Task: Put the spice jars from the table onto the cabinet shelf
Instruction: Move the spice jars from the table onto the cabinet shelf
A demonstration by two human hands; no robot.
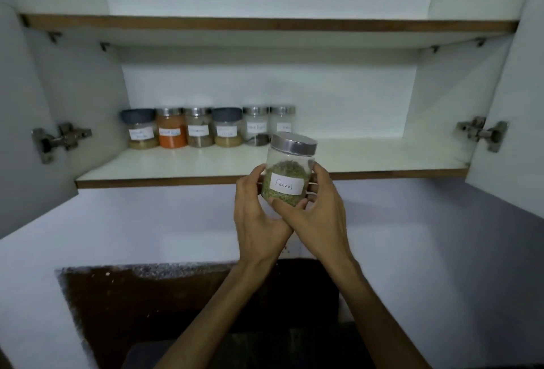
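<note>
I hold a clear jar labelled "Fennel" with a silver lid and green seeds inside, tilted slightly, just in front of the lower cabinet shelf. My left hand grips its left side and base. My right hand wraps its right side and bottom. Several labelled spice jars stand in a row at the back left of the shelf, among them an orange-filled jar and two with dark blue lids. The rightmost jar is partly hidden behind the fennel jar.
Both cabinet doors stand open, with hinges at the left and right. An upper shelf runs above. The right half of the lower shelf has only bare white board. Below is a white wall and a dark countertop.
</note>
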